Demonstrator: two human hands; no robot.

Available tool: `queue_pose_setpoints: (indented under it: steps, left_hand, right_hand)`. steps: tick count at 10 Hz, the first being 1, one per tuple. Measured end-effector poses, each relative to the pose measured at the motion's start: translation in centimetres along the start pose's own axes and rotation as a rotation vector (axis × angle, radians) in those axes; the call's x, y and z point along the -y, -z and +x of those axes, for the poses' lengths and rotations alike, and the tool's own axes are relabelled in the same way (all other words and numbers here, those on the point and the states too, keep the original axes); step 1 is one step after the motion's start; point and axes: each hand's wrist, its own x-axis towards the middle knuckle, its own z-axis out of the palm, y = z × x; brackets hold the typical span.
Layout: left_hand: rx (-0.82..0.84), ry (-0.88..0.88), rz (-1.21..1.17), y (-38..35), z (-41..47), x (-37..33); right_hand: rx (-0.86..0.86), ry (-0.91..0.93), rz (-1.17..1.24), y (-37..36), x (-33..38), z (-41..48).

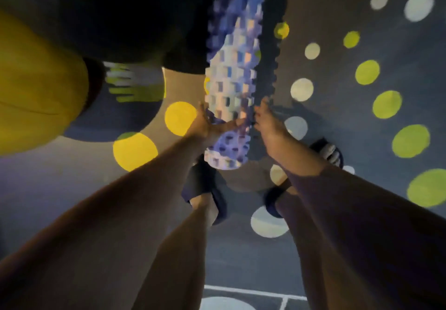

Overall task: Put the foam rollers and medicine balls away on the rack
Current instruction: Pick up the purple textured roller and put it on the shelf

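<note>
Looking down from the head camera, a yellow medicine ball [36, 80] fills the far left edge, with a dark ball [115, 116] marked in white and lime stripes just beside it on the spotted floor [362, 140]. In the middle, the left hand [207, 126] wraps its fingers around the near end of a knobbly blue-and-white foam roller [231, 87], which stretches away from the body. A black foam roller [270, 73] lies touching its right side. The right hand [268, 126] rests against it, fingers spread; whether they grasp is too blurred to tell.
</note>
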Motion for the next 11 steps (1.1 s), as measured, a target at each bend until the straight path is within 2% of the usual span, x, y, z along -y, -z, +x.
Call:
queue_pose_setpoints:
  steps: [1,2,3,4,5,6,7,8,9,10,11]
  left_hand:
    - [-0.043,0.028,0.118,-0.6,1.6,0.7]
    - [-0.04,0.088,0.002,-0.3,-3.0,-0.6]
    - [-0.109,0.243,-0.035,0.5,-10.4,-0.8]
    - [-0.093,0.151,-0.119,0.8,-23.0,-8.0]
    - [-0.032,0.044,-0.213,0.0,-40.6,-19.2]
    - [-0.03,-0.157,-0.353,1.0,-51.8,-28.0]
    - [-0.099,-0.37,-0.394,1.4,-60.1,-34.9]
    - [-0.143,-0.616,-0.404,0.9,-66.5,-42.6]
    - [-0.26,-0.743,-0.463,0.1,-70.1,-48.2]
    - [-0.277,-0.806,-0.518,-0.5,-71.9,-53.4]
    - [-0.225,-0.856,-0.493,-1.6,-74.5,-59.1]
  right_hand:
    - [0.039,-0.019,-0.058,0.3,-1.1,0.6]
    - [0.025,-0.031,-0.084,2.0,-0.2,-3.5]
    - [0.003,0.05,-0.232,5.2,2.9,-14.0]
    - [0.14,0.147,-0.504,9.0,7.9,-27.2]
    - [0.136,0.18,-0.475,12.9,14.6,-40.5]
    - [0.103,0.377,-0.433,15.9,22.8,-49.6]
    - [0.125,0.646,-0.449,18.0,32.0,-58.7]
    - [0.088,0.907,-0.542,19.8,40.0,-68.1]
    - [0.038,1.095,-0.522,21.6,45.5,-74.1]
    - [0.001,1.184,-0.425,23.9,50.3,-79.1]
    - [0.005,1.249,-0.382,26.7,54.2,-82.0]
